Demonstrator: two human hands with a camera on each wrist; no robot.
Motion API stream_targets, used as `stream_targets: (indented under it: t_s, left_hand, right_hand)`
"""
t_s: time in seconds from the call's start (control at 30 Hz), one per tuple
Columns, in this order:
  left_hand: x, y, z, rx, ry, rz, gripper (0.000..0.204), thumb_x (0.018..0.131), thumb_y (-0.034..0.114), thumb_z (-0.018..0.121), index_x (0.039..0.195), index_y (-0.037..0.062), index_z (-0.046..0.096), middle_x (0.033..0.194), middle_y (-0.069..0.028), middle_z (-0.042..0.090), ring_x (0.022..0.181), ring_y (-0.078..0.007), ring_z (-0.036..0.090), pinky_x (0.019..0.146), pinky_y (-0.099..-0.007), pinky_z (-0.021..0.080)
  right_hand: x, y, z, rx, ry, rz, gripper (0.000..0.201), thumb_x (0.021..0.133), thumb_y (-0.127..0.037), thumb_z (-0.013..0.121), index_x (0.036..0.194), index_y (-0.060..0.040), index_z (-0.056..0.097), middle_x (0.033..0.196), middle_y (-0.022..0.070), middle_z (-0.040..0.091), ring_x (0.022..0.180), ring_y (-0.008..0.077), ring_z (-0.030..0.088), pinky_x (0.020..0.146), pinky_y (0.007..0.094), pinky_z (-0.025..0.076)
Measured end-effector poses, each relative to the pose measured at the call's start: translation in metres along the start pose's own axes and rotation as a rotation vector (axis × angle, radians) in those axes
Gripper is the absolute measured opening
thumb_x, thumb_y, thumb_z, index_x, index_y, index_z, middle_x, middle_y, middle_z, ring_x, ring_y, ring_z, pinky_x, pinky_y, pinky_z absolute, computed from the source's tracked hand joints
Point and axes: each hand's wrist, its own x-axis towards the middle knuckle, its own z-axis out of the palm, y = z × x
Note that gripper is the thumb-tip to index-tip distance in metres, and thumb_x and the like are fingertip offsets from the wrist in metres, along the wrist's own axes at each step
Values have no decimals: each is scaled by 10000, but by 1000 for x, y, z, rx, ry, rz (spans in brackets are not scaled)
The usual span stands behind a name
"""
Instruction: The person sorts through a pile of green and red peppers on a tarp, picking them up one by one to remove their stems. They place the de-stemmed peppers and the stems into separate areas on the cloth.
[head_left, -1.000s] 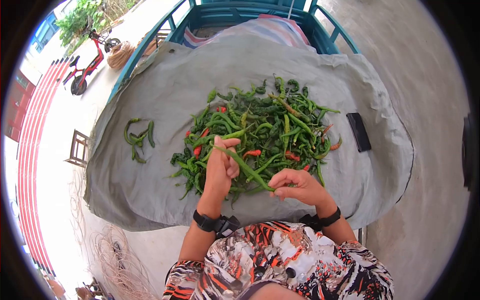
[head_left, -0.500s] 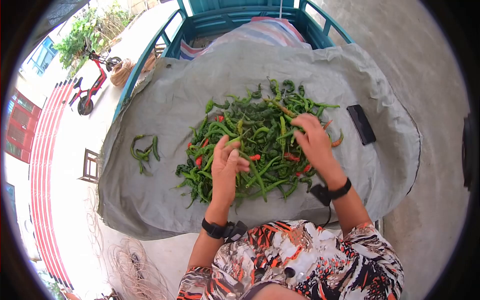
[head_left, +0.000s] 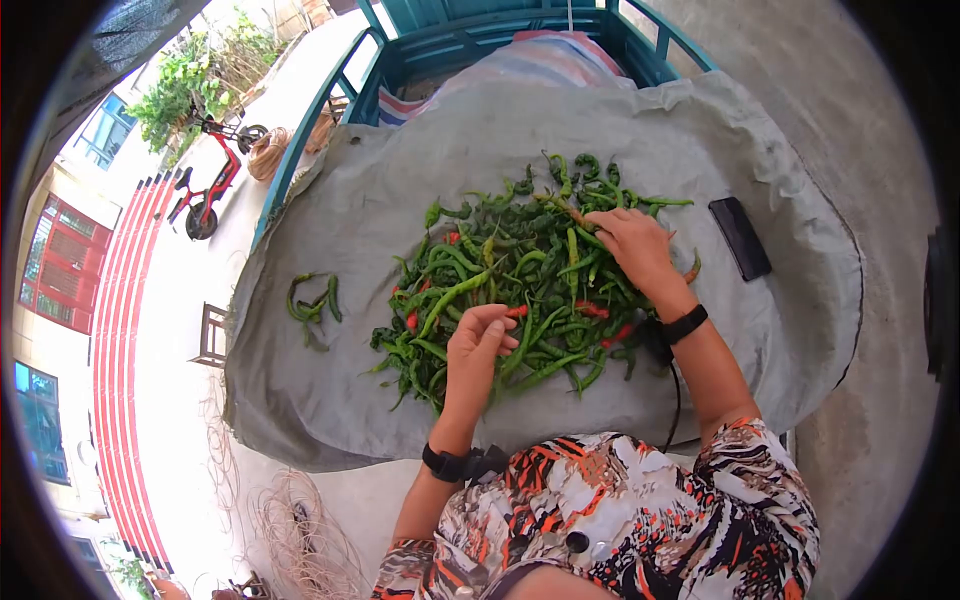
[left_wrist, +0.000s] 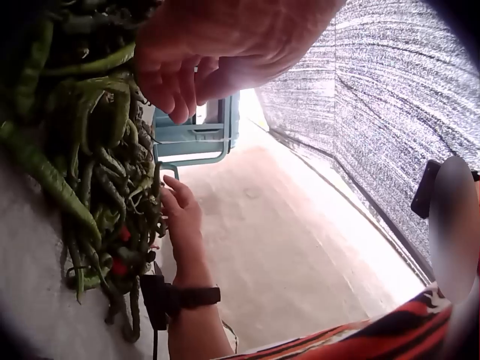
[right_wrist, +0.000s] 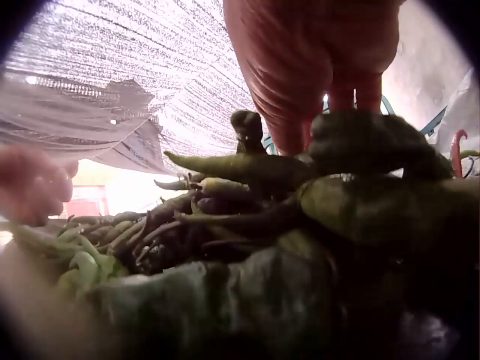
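Observation:
A heap of green chili peppers [head_left: 540, 260] with several red ones lies on a grey cloth [head_left: 300, 400]. My right hand [head_left: 640, 250] reaches to the heap's far right side. Its fingers curl over the lower end of a brownish-green chili pepper [head_left: 563, 207]; in the right wrist view, peppers hide the fingertips. The left hand [head_left: 478, 348], loosely bent with nothing in it, hovers over the near side of the heap. Just beyond its fingers, a long, light green chili pepper [head_left: 455, 298] lies on top. In the left wrist view, the left hand [left_wrist: 232, 49] hangs near the peppers.
A few green peppers [head_left: 313, 308] lie apart on the left of the cloth. Right of the heap is a black phone [head_left: 740, 238]. The cloth covers part of a teal cart [head_left: 480, 38], with a striped sheet [head_left: 560, 60] behind.
The left hand has let go of the long green pepper, now on the heap, and drawn back. The right hand has left that pepper's tip and moved to the far right of the heap.

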Motion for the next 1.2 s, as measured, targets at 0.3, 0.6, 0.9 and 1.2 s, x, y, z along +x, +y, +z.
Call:
stream_targets:
  t_s: [0.3, 0.6, 0.9, 1.2]
  left_hand:
    - [-3, -3, 2, 80, -39, -48, 255, 971, 120, 537, 1205, 20, 556, 983, -31, 609, 780, -77, 563, 715, -222, 474]
    - [16, -14, 11, 466, -141, 257, 272, 964, 162, 587, 1198, 26, 609, 855, 16, 555, 720, -46, 482, 630, -210, 401]
    - [19, -5, 5, 644, -11, 23, 494, 918, 207, 642, 1344, 21, 472, 642, -32, 496, 593, -132, 487, 580, -287, 421]
    - [15, -14, -1, 655, -388, 33, 462, 904, 146, 628, 1343, 81, 499, 811, -62, 609, 700, -163, 577, 648, -308, 469]
  right_hand:
    - [1, -24, -10, 310, 230, 2, 122, 849, -126, 683, 963, -98, 715, 861, 48, 694, 802, 224, 624, 732, 348, 488]
    - [-26, -94, -47, 1136, -335, 302, 215, 960, -173, 579, 1044, 2, 671, 899, 70, 702, 753, 102, 618, 674, 278, 506]
    - [22, -37, 23, 191, -20, 90, 240, 890, -159, 608, 1088, -31, 653, 1167, 133, 598, 1066, 296, 557, 887, 425, 465]
    - [47, -12, 75, -214, -225, -20, 198, 825, -114, 652, 1015, -76, 691, 1115, 85, 617, 1091, 288, 506, 962, 451, 403]
